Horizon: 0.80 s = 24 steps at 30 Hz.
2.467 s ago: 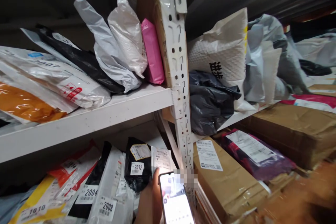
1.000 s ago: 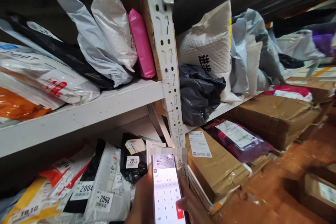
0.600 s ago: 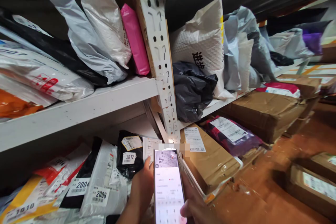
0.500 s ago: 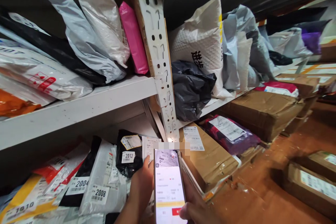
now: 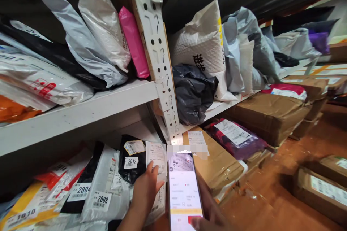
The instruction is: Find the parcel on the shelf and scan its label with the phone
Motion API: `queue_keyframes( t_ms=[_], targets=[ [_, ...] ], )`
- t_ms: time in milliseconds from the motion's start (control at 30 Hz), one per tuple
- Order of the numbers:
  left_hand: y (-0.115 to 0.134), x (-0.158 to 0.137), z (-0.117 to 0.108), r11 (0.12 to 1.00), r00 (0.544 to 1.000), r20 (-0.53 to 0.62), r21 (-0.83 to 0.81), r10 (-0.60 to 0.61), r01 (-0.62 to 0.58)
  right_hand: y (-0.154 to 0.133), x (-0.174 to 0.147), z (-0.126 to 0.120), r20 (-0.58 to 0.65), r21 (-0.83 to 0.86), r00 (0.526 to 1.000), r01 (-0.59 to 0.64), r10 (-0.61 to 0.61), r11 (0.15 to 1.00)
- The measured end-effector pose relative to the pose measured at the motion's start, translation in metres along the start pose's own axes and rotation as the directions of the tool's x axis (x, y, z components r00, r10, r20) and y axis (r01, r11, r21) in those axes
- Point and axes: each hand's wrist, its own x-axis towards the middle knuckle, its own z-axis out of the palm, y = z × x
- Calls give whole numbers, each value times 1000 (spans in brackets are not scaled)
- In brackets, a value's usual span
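My right hand (image 5: 210, 212) holds a lit phone (image 5: 185, 191) upright at the bottom centre, with the thumb near a red button on the screen. My left hand (image 5: 143, 193) grips a white parcel (image 5: 156, 155) with a printed label, which stands on the lower shelf just left of the phone. Beside it are a black parcel tagged 2012 (image 5: 131, 158) and a white one tagged 2008 (image 5: 104, 187).
A white perforated shelf upright (image 5: 157, 61) rises behind the phone. The upper shelf board (image 5: 81, 112) carries grey, white, pink and black mailer bags. To the right lie a labelled cardboard box (image 5: 217, 162), a purple parcel (image 5: 235, 139) and more boxes (image 5: 322, 187) on the orange floor.
The phone has passed from my left hand to my right and shifted slightly right. My left hand has let go of it and taken hold of the white labelled parcel. The view drifted left.
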Motion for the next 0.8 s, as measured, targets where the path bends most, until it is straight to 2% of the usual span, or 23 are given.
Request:
queue_keyframes(
  t_ms=[100, 233, 333, 433, 533, 600, 667, 733, 800],
  targets=[
    [-5, 2, -5, 1000, 1000, -1, -16, 6, -6, -9, -4, -4, -58, 49, 998, 25, -22, 998],
    [-14, 9, -19, 990, 997, 68, -140, 41, -32, -24, -8, 1, -94, 108, 995, -9, 19, 994],
    [-20, 19, -31, 978, 995, 91, -209, 45, -25, -33, -11, 8, -86, 225, 993, -56, 78, 973],
    [-25, 28, -37, 955, 999, 33, -298, 27, -16, -36, -12, 11, -51, 284, 991, -107, 126, 953],
    [-29, 35, -31, 899, 996, -78, -438, -36, -2, -35, -12, 9, -42, 290, 990, -116, 134, 950],
    [-32, 38, -23, 821, 981, -163, -571, -103, -9, -33, -11, 6, -27, 298, 994, -94, 107, 950],
    [-35, 38, -13, 693, 957, -223, -720, -183, -35, -29, -9, 2, -18, 276, 996, -83, 91, 958],
    [-35, 36, -6, 505, 938, -222, -861, -268, -60, -23, -8, -3, -22, 232, 995, -88, 96, 969],
    [-33, 32, -3, 269, 928, -165, -960, -335, -74, -13, -7, -10, -24, 192, 993, -113, 119, 975]
  ],
)
